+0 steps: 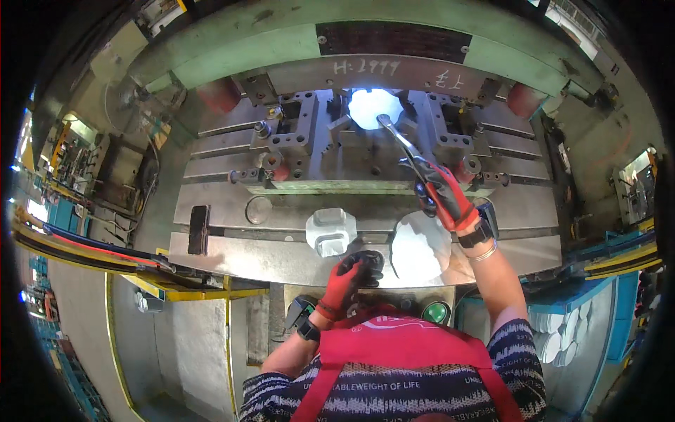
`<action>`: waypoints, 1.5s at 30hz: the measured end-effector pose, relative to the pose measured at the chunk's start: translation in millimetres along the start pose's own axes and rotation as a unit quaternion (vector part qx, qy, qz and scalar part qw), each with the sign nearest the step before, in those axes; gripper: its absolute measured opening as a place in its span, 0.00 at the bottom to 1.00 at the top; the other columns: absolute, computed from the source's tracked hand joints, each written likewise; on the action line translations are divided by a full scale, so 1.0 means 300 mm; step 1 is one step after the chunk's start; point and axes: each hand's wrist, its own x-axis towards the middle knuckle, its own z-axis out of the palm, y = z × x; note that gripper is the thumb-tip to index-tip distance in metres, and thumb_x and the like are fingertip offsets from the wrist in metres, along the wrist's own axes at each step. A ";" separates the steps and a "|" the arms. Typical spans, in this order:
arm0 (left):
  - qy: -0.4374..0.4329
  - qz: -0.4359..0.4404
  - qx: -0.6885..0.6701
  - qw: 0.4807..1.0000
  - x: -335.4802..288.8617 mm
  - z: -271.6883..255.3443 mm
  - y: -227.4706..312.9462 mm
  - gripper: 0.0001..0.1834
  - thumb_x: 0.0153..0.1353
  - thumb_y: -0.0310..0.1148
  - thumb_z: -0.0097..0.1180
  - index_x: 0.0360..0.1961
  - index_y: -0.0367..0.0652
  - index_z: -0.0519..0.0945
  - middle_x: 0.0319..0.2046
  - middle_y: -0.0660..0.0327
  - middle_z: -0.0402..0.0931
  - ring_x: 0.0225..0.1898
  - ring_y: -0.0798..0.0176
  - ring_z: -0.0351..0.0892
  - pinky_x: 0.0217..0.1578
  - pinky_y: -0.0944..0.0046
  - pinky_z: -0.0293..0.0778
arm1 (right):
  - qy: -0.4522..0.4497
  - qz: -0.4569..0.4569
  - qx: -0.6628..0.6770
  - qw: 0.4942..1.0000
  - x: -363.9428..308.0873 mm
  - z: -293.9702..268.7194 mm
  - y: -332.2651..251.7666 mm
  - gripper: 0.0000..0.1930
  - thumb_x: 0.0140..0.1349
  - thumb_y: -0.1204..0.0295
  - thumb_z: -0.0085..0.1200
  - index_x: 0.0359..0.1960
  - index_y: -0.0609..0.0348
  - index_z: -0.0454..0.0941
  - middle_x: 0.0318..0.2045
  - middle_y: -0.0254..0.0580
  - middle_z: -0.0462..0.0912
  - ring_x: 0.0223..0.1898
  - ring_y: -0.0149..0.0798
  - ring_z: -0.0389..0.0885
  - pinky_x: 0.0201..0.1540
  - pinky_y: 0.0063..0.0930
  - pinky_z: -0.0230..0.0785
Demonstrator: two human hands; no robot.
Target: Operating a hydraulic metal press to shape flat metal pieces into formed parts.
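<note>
My right hand (446, 193), in a red and black glove, is closed round the handles of long metal tongs (401, 139). The tongs' jaws reach onto a bright, roundish sheet metal piece (369, 107) in the press die (358, 151); glare hides its detail. My left hand (357, 273), gloved alike, hovers by the table's front edge with its fingers curled in; whether anything is in them is hidden. Just beyond it lies a formed metal part (330, 231) with raised shapes. Flat, pale sheet metal blanks (420, 250) lie below my right hand.
A green press beam (281, 34) spans above the die. On the slotted press table (239, 260) a phone (199, 229) lies at left. A green push button (436, 312) sits below the front edge. A blue bin (562, 337) at right holds several metal pieces. Yellow rails (197, 292) stand at left.
</note>
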 end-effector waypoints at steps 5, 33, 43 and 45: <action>0.019 0.003 -0.045 0.999 0.003 0.003 -0.010 0.16 0.65 0.33 0.48 0.49 0.34 0.73 0.42 0.56 0.77 0.40 0.60 0.79 0.42 0.62 0.76 | -0.010 -0.050 -0.051 0.997 0.040 -0.001 0.009 0.20 0.64 0.63 0.47 0.56 0.54 0.68 0.22 0.25 0.66 0.19 0.19 0.60 0.18 0.15 0.52; 0.456 0.282 0.063 0.842 -0.288 -0.392 0.026 0.16 0.63 0.30 0.50 0.52 0.38 0.72 0.44 0.58 0.76 0.44 0.64 0.76 0.46 0.63 0.72 | 0.424 -0.126 -0.420 0.792 -0.815 -0.124 0.507 0.26 0.63 0.59 0.46 0.62 0.52 0.61 0.22 0.33 0.72 0.20 0.28 0.72 0.20 0.19 0.64; 0.369 -0.033 0.172 0.913 -0.440 -0.716 -0.334 0.33 0.54 0.33 0.61 0.59 0.39 0.61 0.49 0.58 0.72 0.48 0.63 0.72 0.47 0.65 0.69 | 0.464 0.287 -0.174 0.820 -1.320 -0.463 1.292 0.21 0.55 0.53 0.57 0.40 0.59 0.75 0.28 0.39 0.79 0.24 0.31 0.75 0.28 0.29 0.68; 0.364 -0.064 0.239 0.898 -0.449 -0.728 -0.367 0.44 0.48 0.34 0.66 0.63 0.33 0.55 0.55 0.52 0.68 0.54 0.60 0.69 0.51 0.63 0.68 | 0.454 0.314 -0.147 0.821 -1.150 -0.259 1.170 0.20 0.53 0.58 0.60 0.42 0.60 0.75 0.29 0.39 0.80 0.25 0.32 0.76 0.27 0.29 0.68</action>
